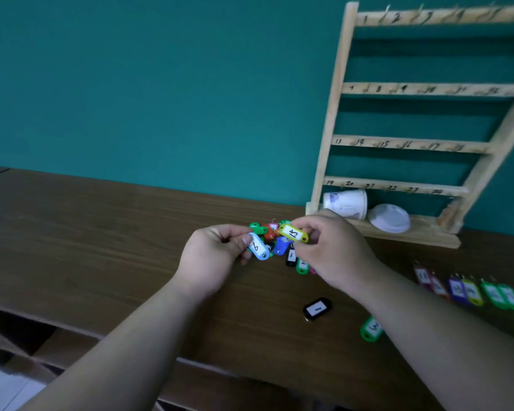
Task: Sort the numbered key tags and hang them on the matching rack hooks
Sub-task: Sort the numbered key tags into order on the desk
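My left hand [212, 256] pinches a white-blue tag marked 6 [258, 247]. My right hand [336, 250] pinches a yellow tag marked 15 [293, 233]. Between the two hands sits a bunch of coloured tags [272, 235] in green, red and blue, just above the table. A black tag marked 1 [317, 308] and a green tag marked 3 [371, 328] lie on the table nearer me. A row of several tags [472, 290] lies at the right. The wooden rack [422, 89] with numbered hooks stands at the back right.
A white paper cup [345, 203] lies on its side on the rack's base, with a white lid [389, 218] beside it. The brown wooden table [116, 232] runs along a teal wall; its front edge drops off at the lower left.
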